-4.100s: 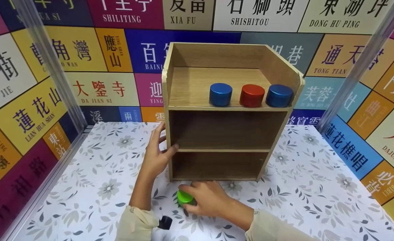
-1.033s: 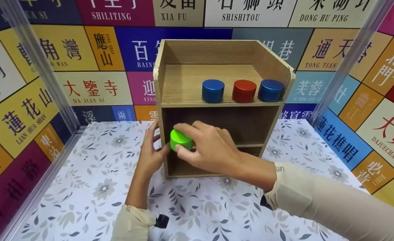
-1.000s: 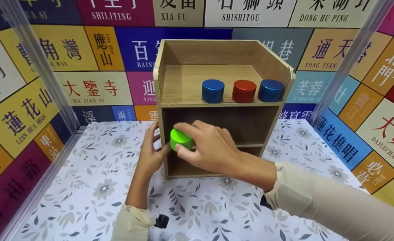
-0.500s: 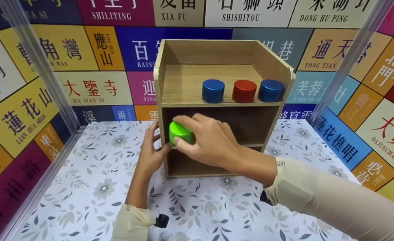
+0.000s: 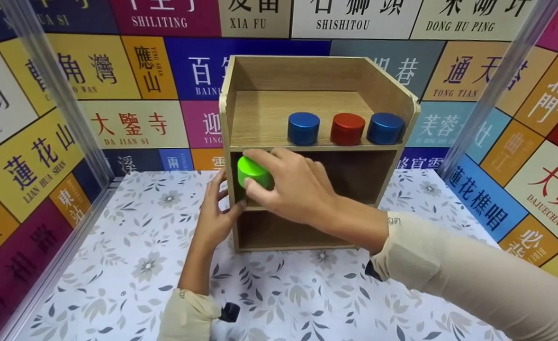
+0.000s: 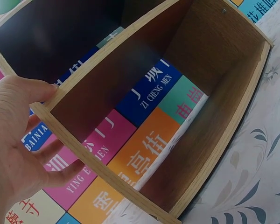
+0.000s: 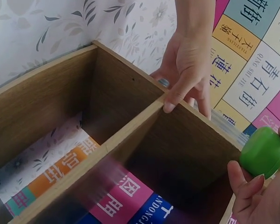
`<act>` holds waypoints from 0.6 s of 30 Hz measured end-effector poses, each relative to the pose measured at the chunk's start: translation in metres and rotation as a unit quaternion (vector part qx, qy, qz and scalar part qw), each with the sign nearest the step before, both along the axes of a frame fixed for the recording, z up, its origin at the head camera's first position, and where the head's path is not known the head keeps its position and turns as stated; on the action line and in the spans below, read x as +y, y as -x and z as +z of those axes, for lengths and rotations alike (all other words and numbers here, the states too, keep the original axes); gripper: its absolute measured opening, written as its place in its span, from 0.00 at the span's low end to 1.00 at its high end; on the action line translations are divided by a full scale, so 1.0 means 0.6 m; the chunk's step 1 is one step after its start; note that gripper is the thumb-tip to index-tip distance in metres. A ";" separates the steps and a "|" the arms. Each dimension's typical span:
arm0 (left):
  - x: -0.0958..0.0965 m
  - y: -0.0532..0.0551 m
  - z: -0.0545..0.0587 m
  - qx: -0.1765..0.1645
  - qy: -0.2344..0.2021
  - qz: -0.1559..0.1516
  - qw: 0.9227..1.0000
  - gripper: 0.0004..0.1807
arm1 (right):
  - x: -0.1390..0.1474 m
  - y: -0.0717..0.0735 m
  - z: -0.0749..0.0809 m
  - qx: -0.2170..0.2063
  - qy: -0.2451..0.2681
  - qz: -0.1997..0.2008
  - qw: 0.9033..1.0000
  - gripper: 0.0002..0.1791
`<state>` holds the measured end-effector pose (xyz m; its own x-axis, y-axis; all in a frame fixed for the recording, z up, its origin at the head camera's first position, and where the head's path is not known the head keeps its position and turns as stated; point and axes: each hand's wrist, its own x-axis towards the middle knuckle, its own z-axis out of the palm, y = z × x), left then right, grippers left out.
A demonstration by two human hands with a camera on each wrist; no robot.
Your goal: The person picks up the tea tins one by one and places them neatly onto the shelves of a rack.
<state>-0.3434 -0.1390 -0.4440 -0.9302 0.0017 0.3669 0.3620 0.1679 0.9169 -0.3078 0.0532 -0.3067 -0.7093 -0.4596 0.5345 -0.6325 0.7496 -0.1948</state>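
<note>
My right hand (image 5: 295, 189) pinches a bright green cylinder (image 5: 252, 171) between thumb and fingers. It is upright, slightly tilted, in front of the left end of the middle compartment, just below the top board. The right wrist view has the green cylinder (image 7: 262, 151) beside the shelf's side panel. With thumb on the front edge and fingers along the outer side, my left hand (image 5: 216, 220) grips the left panel of the small wooden shelf (image 5: 307, 148). In the left wrist view, the left thumb of that hand (image 6: 14, 140) lies where the middle board meets the panel.
A blue cylinder (image 5: 303, 129), a red cylinder (image 5: 347, 129) and another blue cylinder (image 5: 385, 128) stand in a row along the front right of the top board. The shelf stands on a white leaf-patterned tablecloth (image 5: 132, 284), before walls of coloured sign panels (image 5: 137, 124).
My right hand has lifted the green cylinder from the tablecloth to the middle compartment's front, rising further over the last second. My left hand keeps its grip on the panel.
</note>
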 end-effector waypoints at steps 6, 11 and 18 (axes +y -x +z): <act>0.002 0.001 0.000 0.008 0.000 0.005 1.000 0.45 | -0.004 0.008 0.008 0.018 0.011 -0.011 1.000 0.26; 0.002 0.001 0.000 0.007 0.000 0.007 1.000 0.45 | -0.008 0.015 0.018 0.031 0.020 -0.018 0.999 0.26; 0.000 0.000 0.000 0.002 0.000 0.005 1.000 0.45 | -0.020 0.022 0.031 0.014 0.017 -0.040 0.999 0.27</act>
